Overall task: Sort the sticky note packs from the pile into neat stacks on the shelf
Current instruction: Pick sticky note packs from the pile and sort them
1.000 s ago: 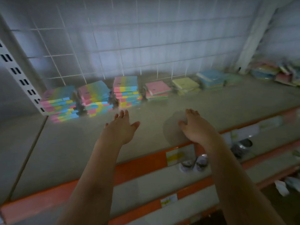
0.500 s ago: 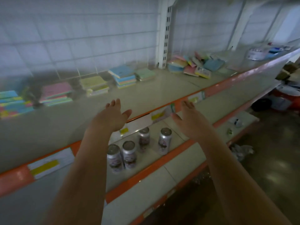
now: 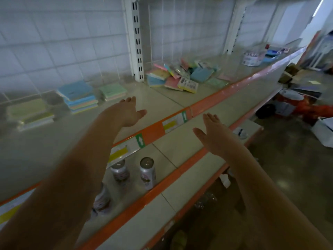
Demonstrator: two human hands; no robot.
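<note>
A loose pile of sticky note packs (image 3: 185, 74) in pink, blue, yellow and green lies on the top shelf (image 3: 162, 103), right of the white upright. Left of the upright stand neat stacks: a green one (image 3: 112, 91), a blue-topped one (image 3: 78, 96) and a yellow-green one (image 3: 29, 112). My left hand (image 3: 128, 112) hovers over the shelf with straight fingers, holding nothing, well short of the pile. My right hand (image 3: 214, 130) is flat and empty in front of the shelf's orange edge, also short of the pile.
Three drink cans (image 3: 147, 173) stand on the shelf below. A white tub (image 3: 252, 57) sits farther right on the top shelf. Boxes, a red bucket (image 3: 290, 98) and clutter cover the floor at right. A white slotted upright (image 3: 137, 40) divides the shelf.
The view has swung right along the shelf. The multicoloured stacks left the frame and the loose pile came into view. Both hands stayed flat and empty and travelled right.
</note>
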